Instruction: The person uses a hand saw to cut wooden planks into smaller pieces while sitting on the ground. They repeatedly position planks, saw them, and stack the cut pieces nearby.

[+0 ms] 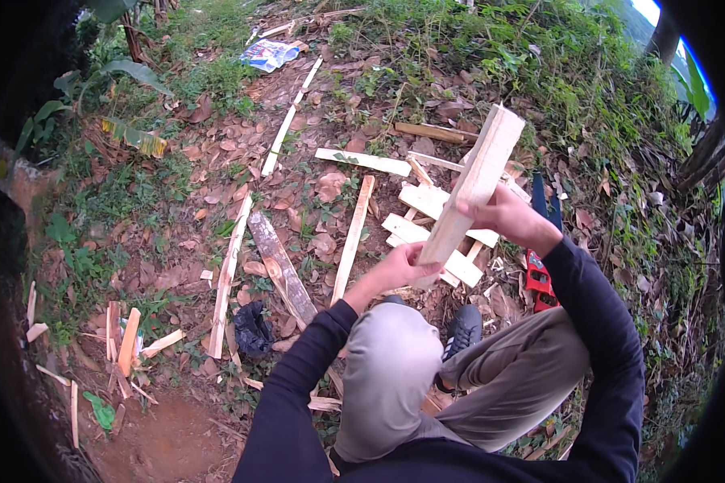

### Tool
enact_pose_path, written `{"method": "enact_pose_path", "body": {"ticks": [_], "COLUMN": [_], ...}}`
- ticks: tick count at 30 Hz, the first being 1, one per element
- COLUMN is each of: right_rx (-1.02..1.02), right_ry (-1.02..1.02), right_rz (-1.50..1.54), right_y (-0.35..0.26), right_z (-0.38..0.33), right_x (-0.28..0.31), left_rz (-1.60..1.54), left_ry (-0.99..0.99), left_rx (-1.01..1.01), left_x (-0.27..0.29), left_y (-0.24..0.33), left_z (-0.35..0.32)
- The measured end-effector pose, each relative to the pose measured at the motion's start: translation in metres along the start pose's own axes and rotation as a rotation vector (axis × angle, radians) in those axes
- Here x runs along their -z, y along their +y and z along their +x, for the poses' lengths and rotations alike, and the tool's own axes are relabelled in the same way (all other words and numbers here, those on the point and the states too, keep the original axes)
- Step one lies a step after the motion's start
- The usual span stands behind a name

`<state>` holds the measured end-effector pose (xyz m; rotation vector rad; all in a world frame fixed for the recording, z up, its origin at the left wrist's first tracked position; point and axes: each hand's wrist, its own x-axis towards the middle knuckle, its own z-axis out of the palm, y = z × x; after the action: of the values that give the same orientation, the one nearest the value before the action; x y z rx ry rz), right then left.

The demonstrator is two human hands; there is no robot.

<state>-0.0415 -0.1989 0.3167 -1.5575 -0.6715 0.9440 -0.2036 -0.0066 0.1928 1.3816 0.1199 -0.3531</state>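
A pale wooden board [485,157] is held up at a slant in front of my knees, its far end pointing up and to the right. My left hand [401,266] grips its near end. Higher along its right side, my right hand [509,219] is closed around the edge. Below and behind the board lies a loose pile of short cut planks [411,231], partly hidden by it. To the right of my right forearm rests a saw with a red handle [538,278] and a dark blade [547,201].
Long wooden strips [229,278] and a weathered plank [282,270] lie on the leaf-covered ground to the left. A black plastic bag [253,328] sits beside them. Wood offcuts [127,342] are at the lower left, a printed plastic sack [269,55] far off. Plants border the slope.
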Motion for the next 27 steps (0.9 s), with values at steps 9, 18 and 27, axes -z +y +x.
{"method": "enact_pose_path", "body": {"ticks": [9, 18, 27], "right_rx": [-0.169, -0.361, -0.235], "right_ry": [-0.185, 0.054, -0.057], "right_rz": [0.073, -0.139, -0.416], "right_y": [0.144, 0.290, 0.287], "right_z": [0.034, 0.044, 0.041], "right_x": [-0.020, -0.042, -0.038], "left_rz": [0.150, 0.951, 1.791], "left_ry": [0.165, 0.448, 0.400], "left_rx": [0.007, 0.166, -0.052], "left_x": [-0.029, 0.214, 0.297], "left_y": [-0.099, -0.081, -0.077], "left_z": [0.020, 0.105, 0.289]}}
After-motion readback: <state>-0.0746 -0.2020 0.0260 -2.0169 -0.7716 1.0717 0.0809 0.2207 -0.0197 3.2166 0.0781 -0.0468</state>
